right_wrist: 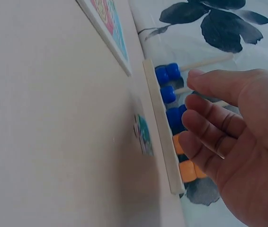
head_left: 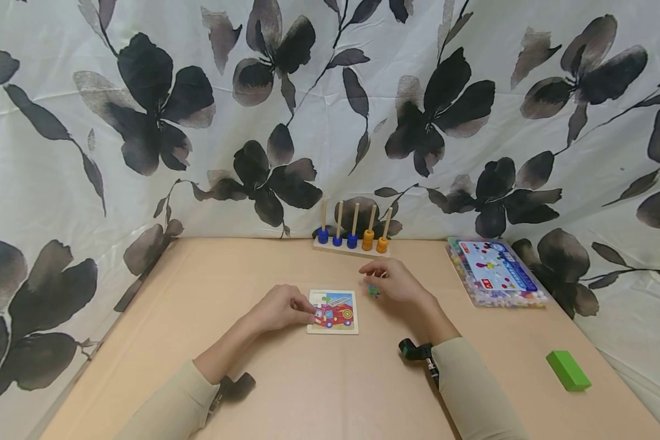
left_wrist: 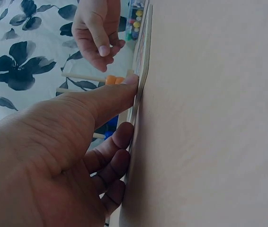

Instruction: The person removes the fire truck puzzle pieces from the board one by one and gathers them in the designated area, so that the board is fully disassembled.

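A small square puzzle with a red fire truck picture lies flat on the table. My left hand holds it at its left edge. In the left wrist view, the thumb touches the puzzle's rim and the other fingers are curled beside it; the index finger is mostly hidden. To the right of the puzzle, my right hand hovers with loosely bent fingers and nothing between them. A small green and blue jigsaw piece lies on the table below it, apart from the fingers.
Behind the hands stands a wooden peg rack with blue and orange beads. A clear box of colourful beads lies at the back right. A green block is at the right. Floral cloth hangs behind the table.
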`<state>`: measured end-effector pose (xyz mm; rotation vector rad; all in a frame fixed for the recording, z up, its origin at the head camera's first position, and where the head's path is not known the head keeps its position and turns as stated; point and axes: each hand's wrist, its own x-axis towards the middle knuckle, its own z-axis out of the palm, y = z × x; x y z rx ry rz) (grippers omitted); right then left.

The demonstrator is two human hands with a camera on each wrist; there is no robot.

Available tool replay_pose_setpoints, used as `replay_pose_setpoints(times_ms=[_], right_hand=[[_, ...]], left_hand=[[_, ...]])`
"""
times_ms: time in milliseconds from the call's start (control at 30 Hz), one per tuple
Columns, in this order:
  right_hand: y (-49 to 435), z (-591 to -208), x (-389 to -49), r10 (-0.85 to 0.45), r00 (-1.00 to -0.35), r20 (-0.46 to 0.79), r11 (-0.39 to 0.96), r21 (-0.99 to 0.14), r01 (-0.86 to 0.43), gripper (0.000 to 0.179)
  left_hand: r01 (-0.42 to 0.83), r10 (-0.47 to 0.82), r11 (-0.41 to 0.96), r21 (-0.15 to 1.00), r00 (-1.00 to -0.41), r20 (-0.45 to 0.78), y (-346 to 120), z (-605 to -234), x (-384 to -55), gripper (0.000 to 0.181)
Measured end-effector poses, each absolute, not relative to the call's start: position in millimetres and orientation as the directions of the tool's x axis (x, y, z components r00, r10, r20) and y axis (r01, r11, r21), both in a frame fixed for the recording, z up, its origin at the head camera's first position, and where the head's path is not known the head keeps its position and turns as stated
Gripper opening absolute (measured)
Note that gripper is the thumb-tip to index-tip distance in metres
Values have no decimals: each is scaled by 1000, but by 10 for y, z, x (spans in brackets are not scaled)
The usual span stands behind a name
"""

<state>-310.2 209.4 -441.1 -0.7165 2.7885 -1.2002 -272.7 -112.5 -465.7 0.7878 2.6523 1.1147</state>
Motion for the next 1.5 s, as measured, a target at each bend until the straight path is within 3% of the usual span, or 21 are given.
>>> replay_pose_setpoints(times_ms=[300, 567, 1067, 1500], right_hand=[[1916, -4396, -3094, -485, -856, 178, 515, -733, -445, 25], [1732, -4441, -3035, -491, -865, 109, 492, -784, -378, 26], [1499, -4526, -3022, -530, -831, 171, 474, -753, -457, 22], [1432, -4599, -3045, -578, -808, 118, 491, -740, -459, 24]], left_hand=[[408, 522, 593, 694, -851, 55, -1119, -4659, -2733, 12], [412, 528, 589, 695, -848, 56, -1117, -4660, -2734, 12], [407, 520, 589, 698, -852, 58, -1119, -4662, -2720, 11], [434, 540, 579, 690, -838, 73, -1124, -4669, -2743, 12]])
